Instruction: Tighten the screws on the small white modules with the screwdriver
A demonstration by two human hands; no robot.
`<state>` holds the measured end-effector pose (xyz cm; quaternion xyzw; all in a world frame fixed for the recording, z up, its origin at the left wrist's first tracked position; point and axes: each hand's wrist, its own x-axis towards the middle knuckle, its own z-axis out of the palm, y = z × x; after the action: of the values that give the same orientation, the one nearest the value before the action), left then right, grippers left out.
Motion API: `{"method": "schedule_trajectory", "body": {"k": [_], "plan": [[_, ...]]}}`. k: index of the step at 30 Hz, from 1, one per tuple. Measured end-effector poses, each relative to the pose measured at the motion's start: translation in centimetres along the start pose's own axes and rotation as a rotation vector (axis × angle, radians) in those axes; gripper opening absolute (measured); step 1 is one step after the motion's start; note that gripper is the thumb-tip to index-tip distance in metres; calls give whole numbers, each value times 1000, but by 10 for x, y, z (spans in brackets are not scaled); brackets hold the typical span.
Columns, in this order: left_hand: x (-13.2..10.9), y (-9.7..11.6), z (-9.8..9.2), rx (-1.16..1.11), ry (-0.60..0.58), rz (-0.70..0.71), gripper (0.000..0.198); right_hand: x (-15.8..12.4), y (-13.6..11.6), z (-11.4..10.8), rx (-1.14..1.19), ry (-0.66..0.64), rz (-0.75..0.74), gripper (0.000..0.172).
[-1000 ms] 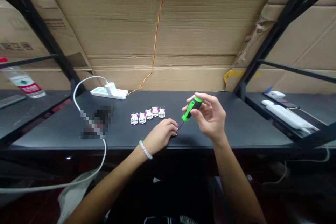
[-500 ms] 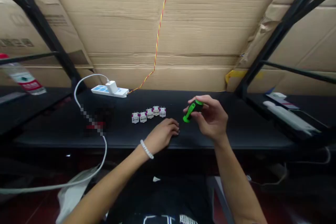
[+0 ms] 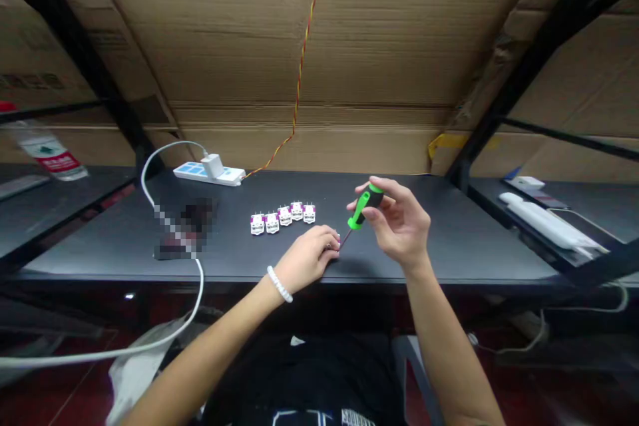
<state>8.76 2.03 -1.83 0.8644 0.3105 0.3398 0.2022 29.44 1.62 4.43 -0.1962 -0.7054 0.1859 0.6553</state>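
On the black table (image 3: pixel 439 239), five small white connectors (image 3: pixel 279 216) stand in a row. The right hand (image 3: pixel 397 223) grips a green-handled screwdriver (image 3: pixel 364 206), its tip just beside the left hand (image 3: pixel 307 258), whose curled grip hides anything held.

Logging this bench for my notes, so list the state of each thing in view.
Right hand: gripping the screwdriver.
Green-and-black screwdriver: held tilted, tip at the left hand's fingers.
Left hand: fingers curled, low over the bench; anything held is hidden.
White pin modules: five in a row on the bench, untouched.
White power strip: lying flat, white charger plugged in.
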Motion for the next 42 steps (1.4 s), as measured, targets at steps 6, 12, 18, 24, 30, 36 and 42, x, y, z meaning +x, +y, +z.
{"method": "schedule_trajectory", "body": {"k": [6, 12, 18, 24, 30, 36, 42], "plan": [[-1, 4, 3, 5, 39, -21, 16, 0, 1, 1, -10, -9, 8, 42], [-2, 8, 6, 24, 52, -32, 16, 1, -2, 3, 17, -64, 31, 43], [-2, 9, 6, 46, 65, -52, 19, 0, 3, 7, 63, -62, 30, 45], [-2, 6, 7, 30, 56, -44, 17, -2, 4, 7, 52, -48, 59, 46], [-3, 6, 8, 44, 60, -35, 16, -1, 6, 9, 59, -24, 24, 49], [-3, 7, 8, 60, 62, -47, 15, 0, 12, 11, -173, 151, -39, 52], [-3, 7, 7, 52, 55, -56, 14, -1, 2, 9, -76, 14, 27, 39]]}}
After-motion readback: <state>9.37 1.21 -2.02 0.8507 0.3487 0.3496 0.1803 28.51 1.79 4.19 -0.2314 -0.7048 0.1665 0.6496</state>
